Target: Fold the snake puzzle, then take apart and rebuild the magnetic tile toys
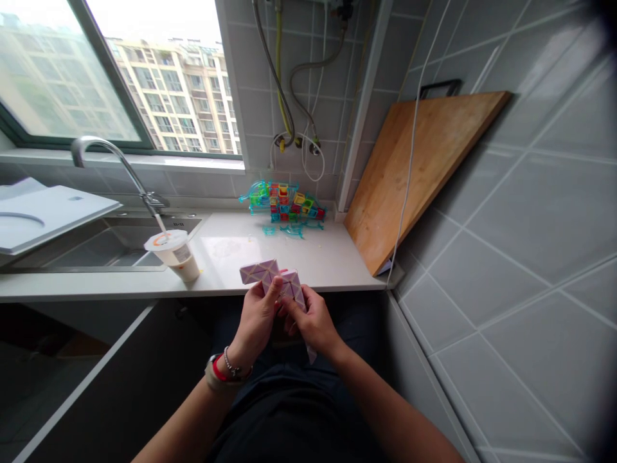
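Snake puzzle (259, 272), purple with pale lines, held between both hands at the worktop's (226, 257) front edge, upper end overlapping that edge in view. Left hand (255, 318) pinches the middle folds, thumb on top; right hand (315, 325) grasps the lower part, fingers curled round it (some hidden), one end hanging below. Likeliest trouble: a stiff twist against a loose hold could make the puzzle slip and drop. A wide leftward swing might also tip the lidded drink cup (179, 255) near the sink (106, 244).

Left hand (258, 316) beside right hand (314, 326), fingers (311, 298) curled
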